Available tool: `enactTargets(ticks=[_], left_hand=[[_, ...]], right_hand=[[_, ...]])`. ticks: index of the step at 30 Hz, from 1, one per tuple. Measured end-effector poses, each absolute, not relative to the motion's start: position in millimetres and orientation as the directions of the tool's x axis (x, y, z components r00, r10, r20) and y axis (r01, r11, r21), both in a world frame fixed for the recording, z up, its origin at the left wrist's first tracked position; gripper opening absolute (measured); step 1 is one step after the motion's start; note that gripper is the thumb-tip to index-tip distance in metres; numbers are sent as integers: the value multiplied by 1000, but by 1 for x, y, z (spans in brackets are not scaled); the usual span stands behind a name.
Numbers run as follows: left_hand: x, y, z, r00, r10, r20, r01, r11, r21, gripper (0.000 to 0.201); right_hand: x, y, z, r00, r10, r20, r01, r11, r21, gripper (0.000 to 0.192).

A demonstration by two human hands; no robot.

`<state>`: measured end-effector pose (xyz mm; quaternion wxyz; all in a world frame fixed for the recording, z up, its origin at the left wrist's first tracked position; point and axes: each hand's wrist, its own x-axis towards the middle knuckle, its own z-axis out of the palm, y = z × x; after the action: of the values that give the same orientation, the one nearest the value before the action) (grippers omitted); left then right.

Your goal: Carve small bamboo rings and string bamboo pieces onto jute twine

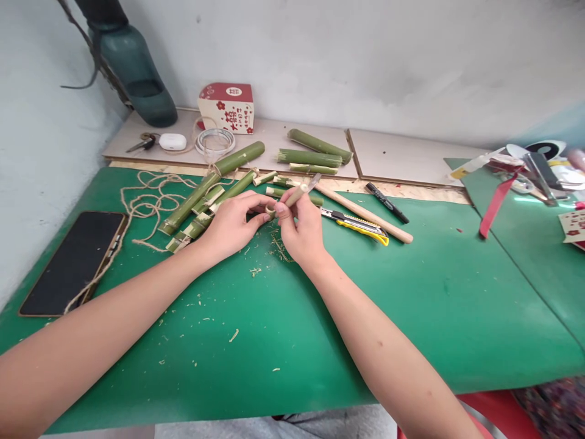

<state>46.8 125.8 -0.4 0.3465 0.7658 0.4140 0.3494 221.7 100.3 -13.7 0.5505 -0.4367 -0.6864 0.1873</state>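
My left hand (pixel 237 222) is closed, its thumb and fingertips pinching a short bamboo piece (pixel 270 213) that is mostly hidden by the fingers. My right hand (pixel 301 228) grips a wooden-handled knife (pixel 298 195) close against that piece; its metal blade points up and to the right. Beneath the hands lies a small heap of bamboo shavings (pixel 280 247). Beside my right hand rests a yellow and black utility knife (pixel 354 224). A long wooden rod (pixel 370 214) runs just behind it.
Left of my hands are bamboo lengths (pixel 194 201), loose twine (pixel 155 201) and a phone (pixel 73 262). More bamboo tubes (pixel 311 158), a tape roll (pixel 214 141), a red and cream box (pixel 227 110) and a bottle (pixel 141 79) stand behind. A black marker (pixel 387 202) lies to the right.
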Motion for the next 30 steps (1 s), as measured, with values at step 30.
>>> enactTargets(ticks=[30], left_hand=[[45,127,-3,368,913,176,344,-309,886,26]], right_hand=[[220,107,-17,308,866,394,-38,425,-904,25]])
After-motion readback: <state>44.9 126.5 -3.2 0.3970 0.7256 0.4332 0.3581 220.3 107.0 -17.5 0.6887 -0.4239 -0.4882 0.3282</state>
